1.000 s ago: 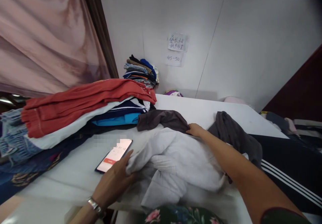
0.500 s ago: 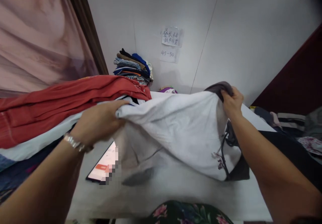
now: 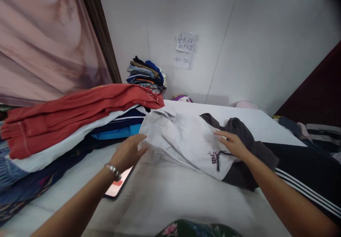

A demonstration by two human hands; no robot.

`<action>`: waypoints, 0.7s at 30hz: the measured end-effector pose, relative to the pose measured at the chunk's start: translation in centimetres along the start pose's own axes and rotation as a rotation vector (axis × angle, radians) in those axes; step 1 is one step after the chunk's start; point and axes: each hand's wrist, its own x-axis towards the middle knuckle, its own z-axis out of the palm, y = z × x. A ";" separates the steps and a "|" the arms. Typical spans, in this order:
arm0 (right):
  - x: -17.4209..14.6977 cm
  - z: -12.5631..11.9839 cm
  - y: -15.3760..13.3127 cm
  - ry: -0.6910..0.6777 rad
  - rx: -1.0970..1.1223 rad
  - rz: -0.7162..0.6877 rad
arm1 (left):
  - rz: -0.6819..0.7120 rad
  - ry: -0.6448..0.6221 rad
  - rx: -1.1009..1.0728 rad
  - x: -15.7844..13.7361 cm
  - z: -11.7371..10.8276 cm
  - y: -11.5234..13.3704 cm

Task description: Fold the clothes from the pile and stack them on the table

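Observation:
A white hoodie with dark grey parts, a dark drawstring and small red lettering lies rumpled on the white table. Near its left edge, my left hand is open, thumb and fingers apart. My right hand hovers over or rests on the right part of the hoodie, fingers stretched out; I cannot tell if it touches. Dark grey cloth spreads beyond and beneath that hand. Partly behind my left wrist lies a phone with a lit screen.
Left of me, layered clothes include a red garment. A folded stack of clothes stands at the back by the wall. On the right lie black striped trousers and more clothes. Handwritten papers hang on the wall.
The hoodie, held up between both hands before, has come down onto the table. Both hands have let go and opened. The view has shifted slightly.

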 end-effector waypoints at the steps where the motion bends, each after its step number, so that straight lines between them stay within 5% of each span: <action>1: -2.3 -0.2 0.7 0.021 0.001 0.002 | 0.019 0.004 -0.024 -1.6 1.0 -0.4; 6: -11.6 -1.8 3.9 0.240 -0.077 0.105 | 0.169 0.073 0.013 -4.2 3.2 -0.4; 10: -15.7 -2.6 5.7 0.202 -0.179 0.191 | 0.241 0.047 0.196 -2.2 3.2 1.2; 16: -17.6 -3.2 6.4 0.004 -0.305 0.097 | 0.193 -0.035 0.224 0.0 2.4 2.4; 21: -17.2 -3.2 6.9 -0.026 -0.389 0.003 | 0.024 0.130 -0.191 -1.3 -0.1 1.5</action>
